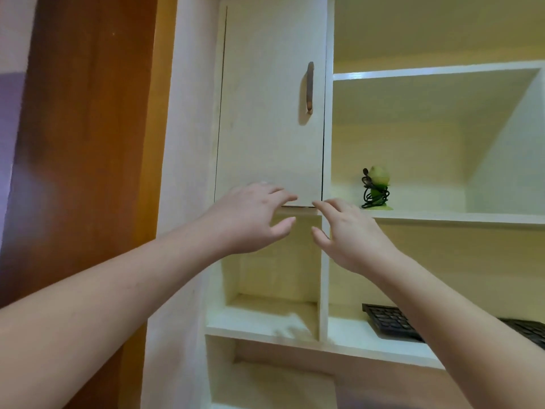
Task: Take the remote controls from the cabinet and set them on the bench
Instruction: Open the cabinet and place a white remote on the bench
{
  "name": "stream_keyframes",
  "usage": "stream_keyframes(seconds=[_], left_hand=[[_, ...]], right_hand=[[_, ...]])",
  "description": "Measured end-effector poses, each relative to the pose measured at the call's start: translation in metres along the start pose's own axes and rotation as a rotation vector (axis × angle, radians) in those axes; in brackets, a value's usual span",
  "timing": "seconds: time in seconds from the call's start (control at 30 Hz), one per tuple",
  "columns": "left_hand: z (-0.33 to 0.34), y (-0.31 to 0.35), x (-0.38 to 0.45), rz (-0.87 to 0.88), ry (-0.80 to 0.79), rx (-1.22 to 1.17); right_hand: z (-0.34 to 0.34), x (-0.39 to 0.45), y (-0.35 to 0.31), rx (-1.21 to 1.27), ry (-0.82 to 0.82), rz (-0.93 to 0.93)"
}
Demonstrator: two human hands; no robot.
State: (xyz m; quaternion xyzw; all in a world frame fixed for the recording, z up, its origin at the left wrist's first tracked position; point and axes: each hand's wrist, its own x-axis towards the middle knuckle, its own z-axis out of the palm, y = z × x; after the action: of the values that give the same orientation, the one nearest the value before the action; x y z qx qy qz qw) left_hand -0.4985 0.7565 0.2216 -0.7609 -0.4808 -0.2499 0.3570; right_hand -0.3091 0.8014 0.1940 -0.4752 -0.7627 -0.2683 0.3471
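Right now both your hands are raised toward the bottom edge of the cream-white laminate cabinet door [271, 113], which sits shut in its frame. Your left hand [250, 216] has its fingers spread loosely and holds nothing, its fingertips at the door's lower edge; your right hand [348, 234] is likewise empty, fingers splayed, its forefinger reaching to the door's lower right corner. That placement suggests you mean to pry the door out from underneath rather than use the dark curved metal handle [309, 87], which sits higher, near the door's right edge. No remote controls show anywhere; presumably they lie behind that door, so the task has hardly begun, and the bench is out of view too. To the right, on the open cream shelf [457, 217], a small green figurine wound with black cable [376, 188] stands close to the door, so swing the panel gently. Lower right, a black keyboard [392, 323] rests on the next shelf down, well clear of your hands.
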Motion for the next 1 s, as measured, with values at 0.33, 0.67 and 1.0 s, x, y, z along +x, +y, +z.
stream_keyframes(seconds=[0.33, 0.67, 1.0], left_hand=[[0.004, -0.008, 0.088, -0.098, 0.091, -0.013], [-0.024, -0.017, 0.163, -0.412, 0.324, -0.455], [-0.055, -0.003, 0.210, -0.621, 0.363, -1.034]], right_hand=[[0.018, 0.044, 0.038, 0.274, -0.003, -0.027], [0.025, 0.072, 0.042, 0.728, 0.018, 0.047], [0.018, 0.062, 0.043, 1.045, -0.035, 0.085]])
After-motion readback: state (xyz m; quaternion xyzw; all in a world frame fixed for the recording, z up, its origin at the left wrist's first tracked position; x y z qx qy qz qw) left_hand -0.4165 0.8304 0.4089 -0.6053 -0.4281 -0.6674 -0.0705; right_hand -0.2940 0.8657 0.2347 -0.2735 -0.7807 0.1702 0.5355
